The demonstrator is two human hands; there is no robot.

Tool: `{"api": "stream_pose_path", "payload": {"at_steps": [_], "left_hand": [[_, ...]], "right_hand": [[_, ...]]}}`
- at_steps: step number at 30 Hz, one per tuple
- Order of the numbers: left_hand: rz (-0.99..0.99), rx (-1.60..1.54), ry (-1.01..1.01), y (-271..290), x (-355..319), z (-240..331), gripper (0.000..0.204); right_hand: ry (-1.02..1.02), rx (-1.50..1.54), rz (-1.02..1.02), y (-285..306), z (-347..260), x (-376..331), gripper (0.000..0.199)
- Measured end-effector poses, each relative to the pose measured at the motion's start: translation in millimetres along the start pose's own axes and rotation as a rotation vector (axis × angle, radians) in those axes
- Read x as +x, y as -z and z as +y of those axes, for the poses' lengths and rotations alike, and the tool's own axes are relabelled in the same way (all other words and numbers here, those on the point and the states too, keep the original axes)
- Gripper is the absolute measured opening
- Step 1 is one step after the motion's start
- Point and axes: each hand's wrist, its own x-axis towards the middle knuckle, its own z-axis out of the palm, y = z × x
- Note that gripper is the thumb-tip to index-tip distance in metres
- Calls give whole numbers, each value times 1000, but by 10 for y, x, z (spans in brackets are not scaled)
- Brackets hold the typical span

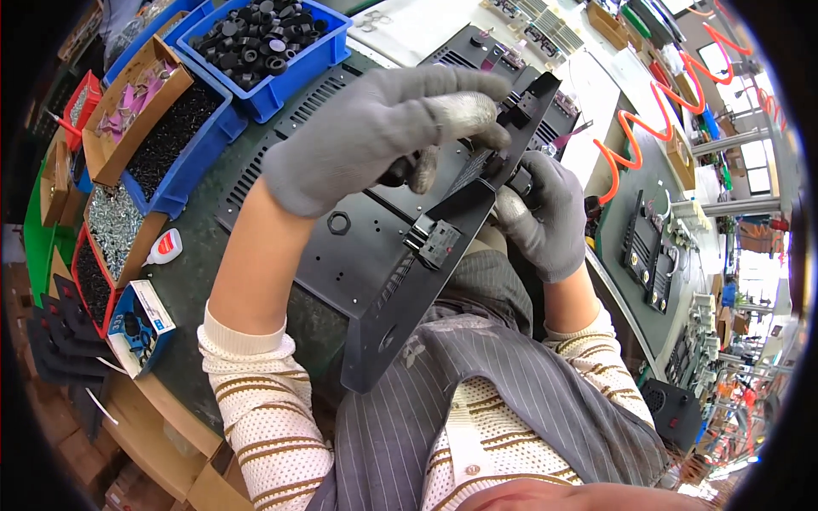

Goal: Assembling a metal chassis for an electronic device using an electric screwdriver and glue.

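Left hand (383,136) pressed curled fingers onto the black metal chassis panel (443,247); right hand (541,213) clamped around the panel's edge from beneath, near black socket (436,243).

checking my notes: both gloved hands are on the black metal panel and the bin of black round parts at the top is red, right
Not quite: the bin of black round parts is blue, not red, as the head view shows. The rest holds: the gloved left hand and right hand are both on the black metal panel.
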Motion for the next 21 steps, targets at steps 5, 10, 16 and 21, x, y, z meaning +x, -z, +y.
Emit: {"api": "stream_pose_path", "payload": {"at_steps": [5, 10, 16, 21], "left_hand": [[-73, -16, 87, -95, -19, -3, 54], [100, 3, 6, -60, 38, -3, 46], [-29, -28, 240, -172, 120, -395, 44], [38, 358, 128, -124, 175, -588, 36]], "right_hand": [[-15, -15, -18, 65, 28, -13, 35], [45, -186, -126, 156, 73, -14, 49], [158, -265, 60, 194, 1, -33, 38], [-80, 155, -138, 207, 41, -19, 35]]}}
